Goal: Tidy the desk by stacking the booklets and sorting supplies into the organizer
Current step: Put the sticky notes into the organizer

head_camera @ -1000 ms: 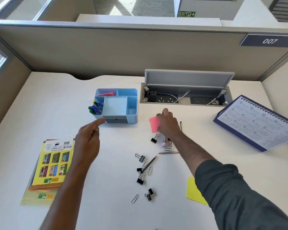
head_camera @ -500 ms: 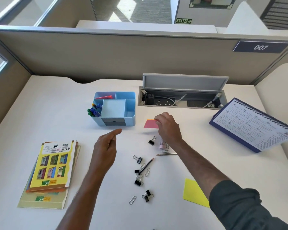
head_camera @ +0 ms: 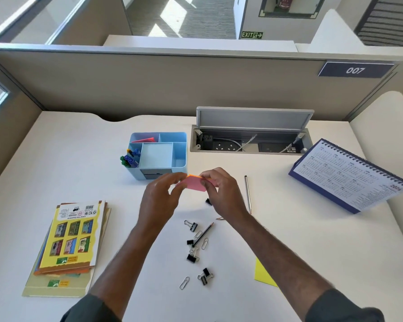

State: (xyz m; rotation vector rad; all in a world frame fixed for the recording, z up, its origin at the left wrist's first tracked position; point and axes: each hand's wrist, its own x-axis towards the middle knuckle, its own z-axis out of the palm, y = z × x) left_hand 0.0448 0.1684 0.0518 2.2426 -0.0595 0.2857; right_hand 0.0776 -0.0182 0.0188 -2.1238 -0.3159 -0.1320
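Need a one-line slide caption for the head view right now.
Both hands, left and right, pinch a pink sticky pad before the blue organizer.

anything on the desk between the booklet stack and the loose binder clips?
Head view: only the left forearm crosses above that stretch between the booklet stack and the binder clips; the visible desk there is bare.

Both forearms reach forward, left hand (head_camera: 159, 196) and right hand (head_camera: 221, 191) meeting with fingertips pinched.
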